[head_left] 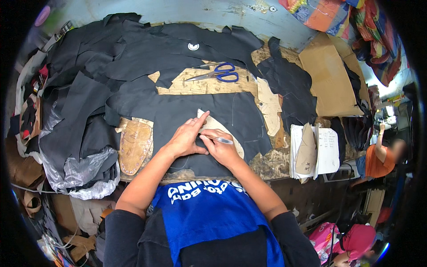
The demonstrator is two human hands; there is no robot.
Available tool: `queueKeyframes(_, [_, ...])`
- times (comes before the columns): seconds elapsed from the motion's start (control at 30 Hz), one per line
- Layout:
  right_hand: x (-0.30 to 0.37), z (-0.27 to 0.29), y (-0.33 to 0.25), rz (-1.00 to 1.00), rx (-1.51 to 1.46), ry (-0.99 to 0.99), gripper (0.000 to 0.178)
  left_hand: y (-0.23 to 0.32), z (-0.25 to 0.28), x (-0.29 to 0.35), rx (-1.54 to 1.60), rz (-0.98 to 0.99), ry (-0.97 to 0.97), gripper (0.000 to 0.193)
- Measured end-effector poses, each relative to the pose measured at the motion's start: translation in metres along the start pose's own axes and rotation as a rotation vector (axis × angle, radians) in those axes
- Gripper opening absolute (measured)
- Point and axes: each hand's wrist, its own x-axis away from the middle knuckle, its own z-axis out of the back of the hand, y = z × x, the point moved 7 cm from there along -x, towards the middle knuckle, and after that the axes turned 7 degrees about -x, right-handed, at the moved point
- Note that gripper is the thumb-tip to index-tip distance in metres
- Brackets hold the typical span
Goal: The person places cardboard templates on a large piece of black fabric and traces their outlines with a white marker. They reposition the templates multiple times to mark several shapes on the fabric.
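A pale, pointed paper pattern piece (216,121) lies slantwise on a black sheet of leather-like material (182,107). My left hand (186,137) rests on the pattern's left edge with its fingers stretched out, pressing it down. Beside it, my right hand (223,150) grips a pen (221,139), whose tip is at or near the pattern's edge, partly hidden by the fingers. Thin light outlines are drawn on the black sheet right of the pattern. Beyond the sheet, scissors (202,77) with blue handles lie on the wooden tabletop (178,84).
Heaped black material (89,53) covers the table's left and far side. A white tape roll (193,46) sits on it. To the right are another pattern (268,100), an open notebook (328,151) and a cardboard box (327,66). A person in orange (379,162) is farther right.
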Motion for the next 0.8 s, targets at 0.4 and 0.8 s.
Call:
queueKeyframes(0.4, [0.08, 0.064, -0.001, -0.282, 0.208, 0.14, 0.012, 0.01, -0.001, 0.0, -0.188, -0.06, -0.024, 0.074])
queueKeyframes(0.8, [0.057, 0.068, 0.052, -0.332, -0.187, 0.413, 0.013, 0.02, -0.017, 0.055, -0.46, -0.091, -0.009, 0.063])
